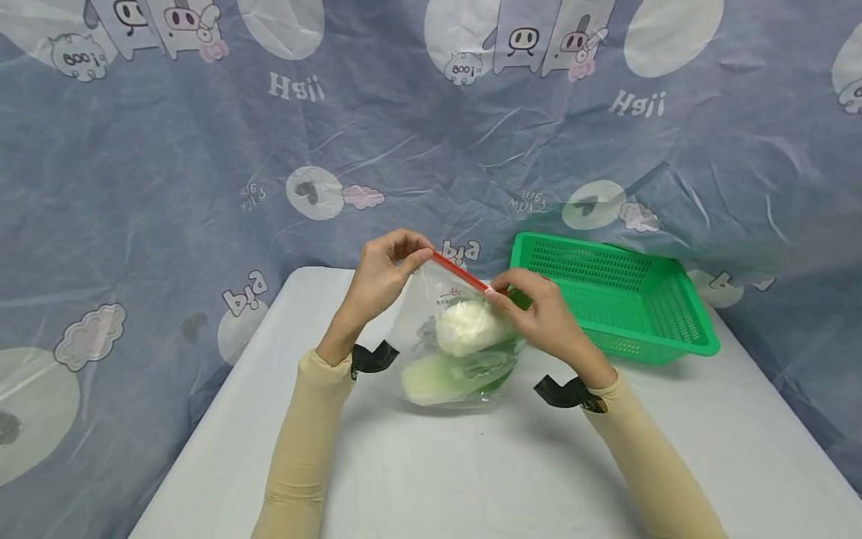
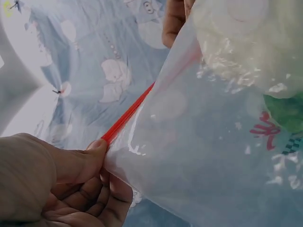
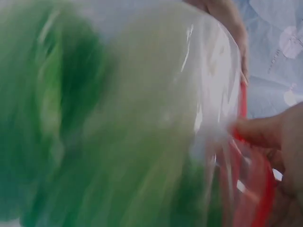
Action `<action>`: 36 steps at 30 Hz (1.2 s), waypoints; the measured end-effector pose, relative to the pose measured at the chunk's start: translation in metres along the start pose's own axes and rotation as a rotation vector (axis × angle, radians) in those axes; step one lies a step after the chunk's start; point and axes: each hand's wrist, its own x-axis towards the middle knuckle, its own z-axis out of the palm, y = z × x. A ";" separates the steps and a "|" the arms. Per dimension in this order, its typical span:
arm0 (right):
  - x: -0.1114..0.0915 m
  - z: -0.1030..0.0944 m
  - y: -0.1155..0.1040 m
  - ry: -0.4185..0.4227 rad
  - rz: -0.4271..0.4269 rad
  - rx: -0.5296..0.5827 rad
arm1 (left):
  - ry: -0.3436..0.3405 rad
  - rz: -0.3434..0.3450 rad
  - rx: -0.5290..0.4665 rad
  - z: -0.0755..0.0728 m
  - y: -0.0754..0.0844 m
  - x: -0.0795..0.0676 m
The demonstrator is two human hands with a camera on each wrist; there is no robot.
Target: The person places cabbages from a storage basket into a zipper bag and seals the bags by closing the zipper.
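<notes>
A clear zip bag [image 1: 420, 329] with a red closure strip [image 1: 458, 271] hangs between the two hands. Inside it are leafy vegetables [image 1: 438, 378] with pale, thick bases and green leaves; a whiter one [image 1: 465, 327] lies above. My left hand [image 1: 390, 273] pinches the strip's left end between thumb and fingers. Farther along the same strip, my right hand [image 1: 539, 307] pinches the closure. In the right wrist view, the right thumb [image 3: 260, 132] presses on the red strip [image 3: 267, 189], whose edges spread apart below it. The bag's far right part is hidden behind the right hand.
A green perforated plastic basket [image 1: 703, 340] stands behind and to the right of the bag on the white table [image 1: 431, 479]. A patterned grey-blue cloth [image 1: 404, 150] hangs behind the table. Black straps [image 1: 373, 358] are on both wrists.
</notes>
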 end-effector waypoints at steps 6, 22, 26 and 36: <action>-0.011 -0.018 0.006 -0.041 0.020 -0.008 | 0.050 0.018 -0.026 -0.008 0.020 -0.002; -0.037 -0.037 0.027 -0.008 0.112 -0.009 | 0.240 0.065 -0.076 -0.024 0.006 0.004; -0.041 -0.039 0.041 -0.034 0.194 -0.009 | 0.252 0.048 -0.075 -0.035 -0.003 0.006; -0.021 -0.025 0.050 0.044 0.396 -0.028 | 0.285 -0.039 -0.008 -0.034 -0.021 0.014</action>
